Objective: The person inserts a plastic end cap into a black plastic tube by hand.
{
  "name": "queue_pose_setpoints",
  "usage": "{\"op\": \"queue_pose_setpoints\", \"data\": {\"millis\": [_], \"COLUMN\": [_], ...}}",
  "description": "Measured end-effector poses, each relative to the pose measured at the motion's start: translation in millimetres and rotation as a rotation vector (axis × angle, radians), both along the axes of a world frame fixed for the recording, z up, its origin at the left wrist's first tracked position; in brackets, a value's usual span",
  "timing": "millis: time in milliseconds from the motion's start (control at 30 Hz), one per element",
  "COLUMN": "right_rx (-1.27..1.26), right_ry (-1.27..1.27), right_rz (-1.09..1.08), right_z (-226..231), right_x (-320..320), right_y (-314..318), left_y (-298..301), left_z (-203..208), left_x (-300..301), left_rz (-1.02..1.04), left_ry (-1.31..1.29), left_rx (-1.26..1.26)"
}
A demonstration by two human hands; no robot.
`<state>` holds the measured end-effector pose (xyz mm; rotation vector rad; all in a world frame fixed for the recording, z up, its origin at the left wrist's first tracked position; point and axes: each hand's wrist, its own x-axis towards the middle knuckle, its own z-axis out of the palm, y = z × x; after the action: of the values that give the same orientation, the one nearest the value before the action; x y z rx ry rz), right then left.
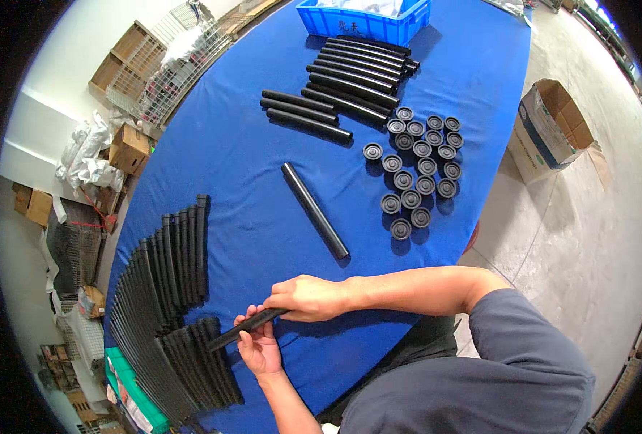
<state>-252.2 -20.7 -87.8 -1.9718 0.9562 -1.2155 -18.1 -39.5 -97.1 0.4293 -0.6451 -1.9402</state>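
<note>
Both my hands hold a black tube (227,338) slantwise above the near part of the blue-clothed table. The fingers of my left hand (258,347) are curled round its middle. My right hand (308,298) closes over its upper right end, hiding whatever is at that end. Farther out lies a single loose black tube (315,210). Many black round caps (426,165) with ringed faces sit to its right. To the left of my hands, finished-looking rows of black tubes with wider ends (180,253) are laid side by side.
More plain black tubes (353,76) are stacked toward the far end, by a blue plastic bin (364,25) holding clear bags. A green bin (129,394) stands at the lower left. An open cardboard box (552,130) is on the floor at right. Wire cages (147,87) line the left.
</note>
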Motion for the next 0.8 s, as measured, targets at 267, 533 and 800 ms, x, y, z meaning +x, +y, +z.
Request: {"op": "queue_pose_setpoints", "data": {"millis": [267,533,800], "right_rx": [0.243,0.381,-0.065], "right_ry": [-0.025,0.037,-0.043], "right_rz": [0.144,0.222,0.012], "right_z": [1.4,5.9,15.1], "right_x": [-8.6,-11.3,-5.1], "right_y": [-9.3,-9.6,-0.7], "left_y": [0.0,-0.9,1.5], "left_z": [0.9,-0.8,-3.5], "left_x": [-3.9,0.4,8.4], "left_rz": [0.003,-0.025,0.055], "left_ry": [-0.017,-0.003,-0.039], "left_rx": [-0.036,-0.051,-0.014]}}
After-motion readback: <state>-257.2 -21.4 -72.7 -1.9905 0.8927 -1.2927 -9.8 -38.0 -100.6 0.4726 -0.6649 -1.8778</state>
